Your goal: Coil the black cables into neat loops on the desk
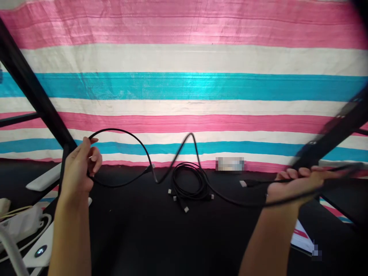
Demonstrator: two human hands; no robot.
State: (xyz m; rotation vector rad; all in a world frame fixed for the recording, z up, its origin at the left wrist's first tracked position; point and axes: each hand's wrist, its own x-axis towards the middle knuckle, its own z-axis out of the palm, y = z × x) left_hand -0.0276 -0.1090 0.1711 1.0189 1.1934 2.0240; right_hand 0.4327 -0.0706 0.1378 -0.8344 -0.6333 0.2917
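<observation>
A long black cable [240, 204] stretches between my two hands, with a sharp bend standing up in its middle. My left hand [83, 163] pinches one end section, which loops round so that a plug [150, 168] dangles to the right of my fingers. At the right, my right hand [297, 186] has its fingers curled round the same cable, and a loop swings out past it, blurred. A USB-type plug [243, 184] sticks out leftward from that hand. Between the hands, coiled black cables [204, 188] with several light plug ends lie on the black tabletop [143, 237].
A pink, white and blue striped sheet [184, 86] hangs behind the table. Black frame bars [37, 88] slant up at both sides. White adapters [21, 226] and cords crowd the left edge. Printed paper [301, 237] lies at right; a blurred-out small item [230, 164] sits at the back.
</observation>
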